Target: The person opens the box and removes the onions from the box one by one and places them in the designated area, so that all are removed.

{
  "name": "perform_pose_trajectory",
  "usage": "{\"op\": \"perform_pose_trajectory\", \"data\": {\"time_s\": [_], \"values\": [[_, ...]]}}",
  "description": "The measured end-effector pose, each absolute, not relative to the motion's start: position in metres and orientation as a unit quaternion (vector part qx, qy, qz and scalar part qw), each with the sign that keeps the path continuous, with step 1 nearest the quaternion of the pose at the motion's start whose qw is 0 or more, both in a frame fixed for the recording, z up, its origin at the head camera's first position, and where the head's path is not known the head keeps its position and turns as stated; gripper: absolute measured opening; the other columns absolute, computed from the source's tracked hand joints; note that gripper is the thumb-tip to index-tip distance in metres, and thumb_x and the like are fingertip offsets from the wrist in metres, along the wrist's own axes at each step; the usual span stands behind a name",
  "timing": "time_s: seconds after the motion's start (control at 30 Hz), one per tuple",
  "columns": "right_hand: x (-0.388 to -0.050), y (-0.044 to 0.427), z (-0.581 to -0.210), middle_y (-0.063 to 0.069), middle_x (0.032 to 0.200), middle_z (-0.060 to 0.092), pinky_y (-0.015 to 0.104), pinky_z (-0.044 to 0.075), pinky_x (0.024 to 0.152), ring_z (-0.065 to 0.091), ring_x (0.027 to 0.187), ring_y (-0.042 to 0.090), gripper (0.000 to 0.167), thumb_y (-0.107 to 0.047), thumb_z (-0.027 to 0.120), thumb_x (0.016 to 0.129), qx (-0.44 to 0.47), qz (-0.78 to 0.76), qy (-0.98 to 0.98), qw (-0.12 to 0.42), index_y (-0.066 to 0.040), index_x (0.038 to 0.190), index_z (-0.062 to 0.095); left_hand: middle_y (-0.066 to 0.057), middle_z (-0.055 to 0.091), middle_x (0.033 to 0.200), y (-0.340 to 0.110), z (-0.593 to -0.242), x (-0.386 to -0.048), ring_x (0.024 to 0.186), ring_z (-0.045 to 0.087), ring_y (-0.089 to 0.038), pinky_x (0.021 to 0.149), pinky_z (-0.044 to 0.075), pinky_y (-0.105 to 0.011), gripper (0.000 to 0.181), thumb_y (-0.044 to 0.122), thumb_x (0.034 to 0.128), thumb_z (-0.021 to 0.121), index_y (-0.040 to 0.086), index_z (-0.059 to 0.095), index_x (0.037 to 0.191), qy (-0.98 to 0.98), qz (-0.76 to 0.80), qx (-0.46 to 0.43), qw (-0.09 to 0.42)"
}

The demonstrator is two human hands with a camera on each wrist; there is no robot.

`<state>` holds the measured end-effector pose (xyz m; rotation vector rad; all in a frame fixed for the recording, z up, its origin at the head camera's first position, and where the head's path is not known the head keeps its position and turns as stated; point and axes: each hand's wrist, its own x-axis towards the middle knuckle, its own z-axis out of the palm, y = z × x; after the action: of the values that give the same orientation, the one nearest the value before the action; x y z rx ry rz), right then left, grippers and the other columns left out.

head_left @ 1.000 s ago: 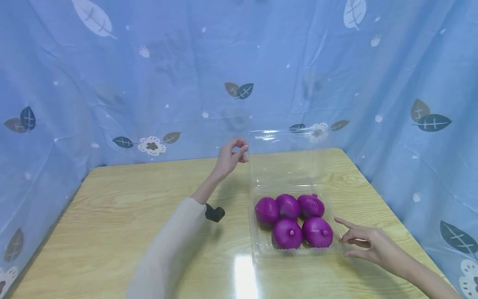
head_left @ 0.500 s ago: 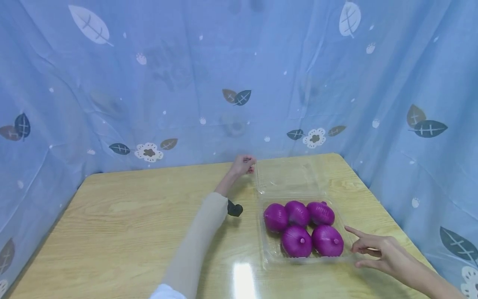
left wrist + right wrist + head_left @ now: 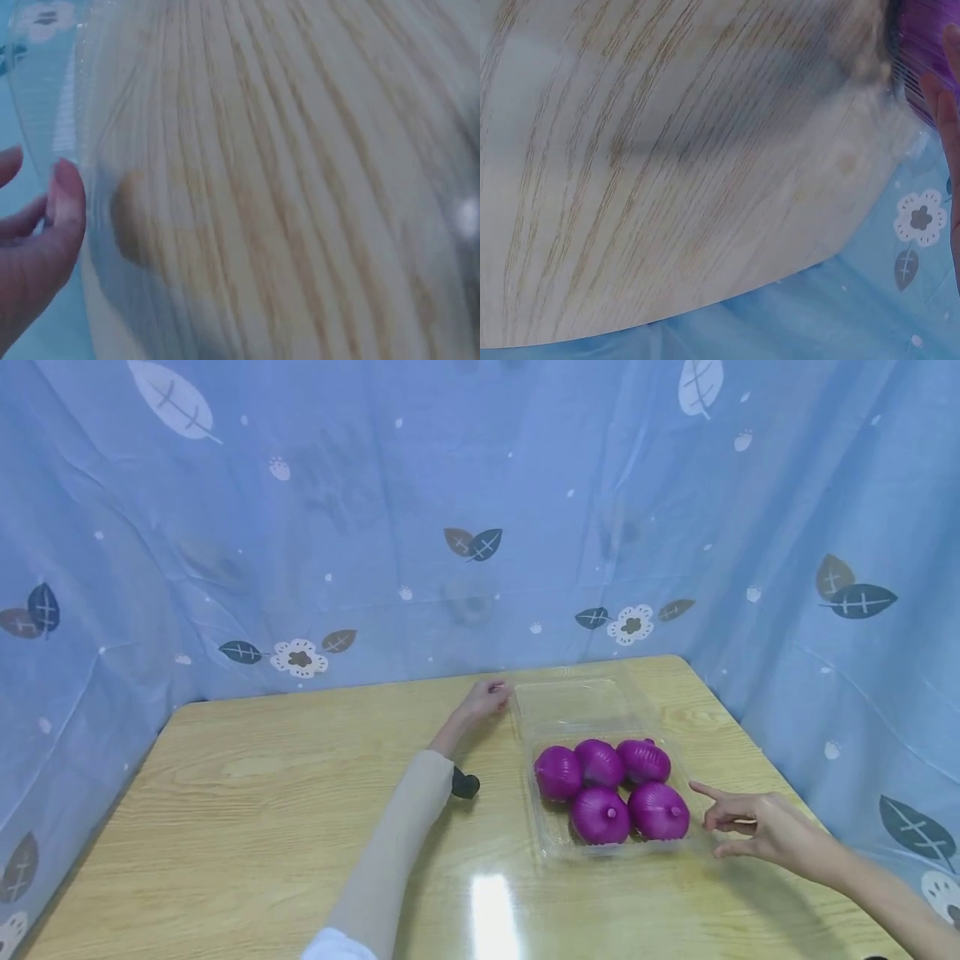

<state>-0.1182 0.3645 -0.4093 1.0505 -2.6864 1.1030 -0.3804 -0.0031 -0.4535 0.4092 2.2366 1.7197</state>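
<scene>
A clear plastic clamshell box (image 3: 558, 843) lies opened out on the table, its lid (image 3: 573, 703) folded back flat at the rear. Several purple onions (image 3: 601, 816) sit in the base in two rows. At the lid's left rear edge is my left hand (image 3: 483, 700), thumb and fingers pinching the rim; in the left wrist view the thumb (image 3: 67, 199) is against the clear plastic. My right hand (image 3: 772, 831) is beside the base's right edge, index finger extended and the other fingers bent. Whether it touches the box, I cannot tell. Part of an onion (image 3: 922, 45) shows in the right wrist view.
The wooden table (image 3: 247, 818) stretches far to the left of the box. Blue patterned curtain (image 3: 337, 527) hangs behind the table and at both sides. A black wrist-worn piece (image 3: 465, 785) sticks out from the left sleeve (image 3: 401, 843).
The lid has gone from standing up to lying back flat, with my left hand lowering along with it. The box appears slightly further right in view. My right hand stays beside the base.
</scene>
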Motion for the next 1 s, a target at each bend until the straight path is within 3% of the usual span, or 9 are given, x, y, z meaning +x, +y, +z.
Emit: {"op": "perform_pose_trajectory", "data": {"time_s": [0.07,0.13,0.3,0.43,0.57,0.73,0.9,0.97,1.0], "values": [[-0.12,0.365,-0.41,-0.028,0.139,0.039,0.009,0.05,0.078,0.055,0.102,-0.007,0.03,-0.004,0.083,0.067,0.345,0.356,-0.868,0.03,-0.016,0.088,0.066,-0.024,0.052,0.128,-0.005,-0.43,-0.361,0.114,0.055,-0.035,0.094,0.05,-0.042,0.057,0.019,0.0997,0.052,0.0,0.029,0.148,0.795,0.579,0.122,0.135],[-0.122,0.366,-0.411,-0.028,0.14,0.039,0.008,0.049,0.079,0.053,0.105,-0.009,0.031,-0.002,0.083,0.066,0.35,0.36,-0.865,0.033,-0.016,0.088,0.066,-0.024,0.043,0.139,-0.009,-0.415,-0.346,0.124,0.048,-0.038,0.097,0.047,-0.046,0.058,0.019,0.0989,0.054,0.004,0.028,0.149,0.802,0.571,0.14,0.107],[-0.123,0.367,-0.413,-0.026,0.141,0.04,0.01,0.05,0.078,0.054,0.106,-0.01,0.032,0.0,0.082,0.066,0.354,0.367,-0.86,0.034,-0.014,0.089,0.067,-0.018,0.048,0.139,-0.015,-0.415,-0.341,0.129,0.045,-0.035,0.101,0.045,-0.039,0.049,0.013,0.0961,0.059,0.008,0.043,0.143,0.748,0.608,0.254,0.075],[-0.121,0.368,-0.413,-0.026,0.141,0.04,0.009,0.05,0.078,0.057,0.101,-0.007,0.031,-0.001,0.082,0.066,0.353,0.356,-0.865,0.039,-0.014,0.09,0.068,-0.017,0.051,0.137,-0.014,-0.42,-0.334,0.127,0.048,-0.032,0.1,0.046,-0.031,0.047,0.008,0.0937,0.061,0.003,0.048,0.138,0.701,0.622,0.323,0.13],[-0.118,0.368,-0.412,-0.027,0.14,0.04,0.009,0.05,0.079,0.059,0.096,-0.005,0.03,-0.002,0.083,0.067,0.346,0.347,-0.871,0.039,-0.015,0.09,0.068,-0.017,0.046,0.142,-0.012,-0.419,-0.317,0.129,0.047,-0.028,0.101,0.045,-0.031,0.05,0.003,0.0924,0.061,-0.001,0.045,0.14,0.668,0.612,0.37,0.205],[-0.117,0.368,-0.412,-0.025,0.139,0.043,0.009,0.049,0.08,0.053,0.106,-0.011,0.031,-0.001,0.082,0.067,0.348,0.349,-0.869,0.04,-0.015,0.09,0.067,-0.012,0.05,0.141,-0.009,-0.418,-0.301,0.128,0.049,-0.019,0.104,0.042,-0.031,0.053,-0.007,0.088,0.062,0.0,0.047,0.139,0.646,0.604,0.394,0.25],[-0.121,0.367,-0.412,-0.011,0.106,0.066,0.009,0.049,0.081,0.059,0.094,-0.005,0.045,-0.002,0.082,0.068,0.349,0.352,-0.868,0.036,-0.007,0.109,0.067,-0.012,0.049,0.141,-0.005,-0.415,-0.291,0.13,0.046,-0.021,0.108,0.036,-0.029,0.058,-0.007,0.0824,0.069,-0.002,0.048,0.137,0.643,0.58,0.415,0.28],[-0.122,0.367,-0.412,-0.009,0.101,0.066,0.01,0.049,0.081,0.06,0.09,-0.001,0.046,-0.002,0.082,0.068,0.35,0.354,-0.867,0.032,-0.006,0.111,0.067,-0.011,0.049,0.141,-0.004,-0.413,-0.291,0.131,0.045,-0.02,0.109,0.035,-0.028,0.058,-0.005,0.0821,0.07,-0.003,0.049,0.136,0.646,0.562,0.425,0.295],[-0.122,0.367,-0.412,-0.01,0.109,0.066,0.01,0.049,0.081,0.06,0.09,-0.001,0.04,-0.003,0.082,0.069,0.351,0.355,-0.866,0.03,-0.009,0.106,0.068,-0.011,0.05,0.141,-0.002,-0.411,-0.293,0.132,0.045,-0.018,0.109,0.034,-0.027,0.057,-0.005,0.0825,0.07,-0.002,0.049,0.136,0.647,0.551,0.43,0.304]]}}
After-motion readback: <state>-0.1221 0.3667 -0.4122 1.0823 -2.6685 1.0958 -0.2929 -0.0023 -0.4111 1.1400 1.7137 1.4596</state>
